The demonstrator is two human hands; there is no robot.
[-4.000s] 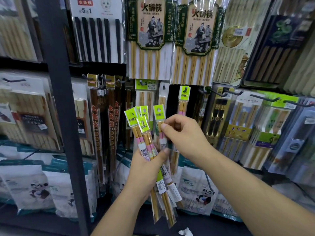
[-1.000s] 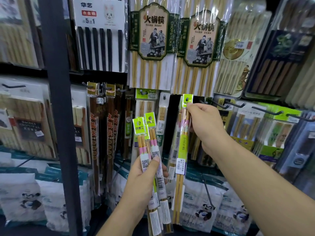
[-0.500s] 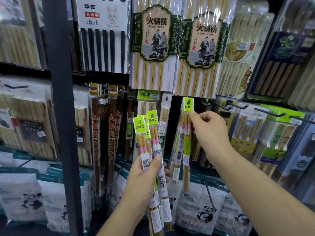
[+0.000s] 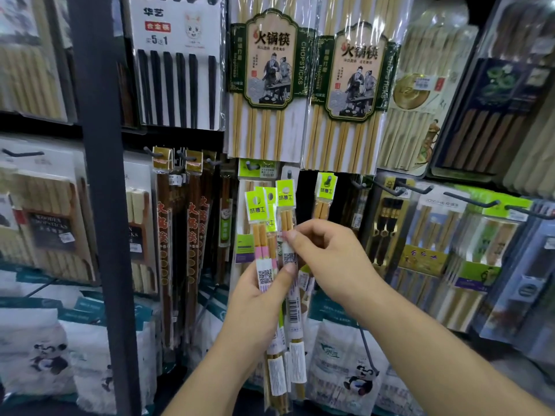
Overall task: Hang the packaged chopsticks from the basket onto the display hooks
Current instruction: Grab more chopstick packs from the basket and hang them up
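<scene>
My left hand (image 4: 255,298) grips a bunch of slim chopstick packs (image 4: 262,235) with lime-green header cards, held upright in front of the display. My right hand (image 4: 326,256) pinches the rightmost pack of that bunch (image 4: 286,205) between thumb and forefinger, just below its green card. Behind my right hand, a matching pack (image 4: 326,190) hangs from a display hook (image 4: 329,178). The basket is out of view.
A dark steel upright (image 4: 102,205) stands at the left. Large bamboo chopstick packs (image 4: 270,79) hang above; brown packs (image 4: 192,235) hang left of centre. Empty black hooks (image 4: 471,202) stick out at the right. Panda-printed bags (image 4: 354,370) line the bottom.
My right hand has let go of the pack now hanging on the hook and dropped left to the bunch in my left hand, pinching its rightmost pack.
</scene>
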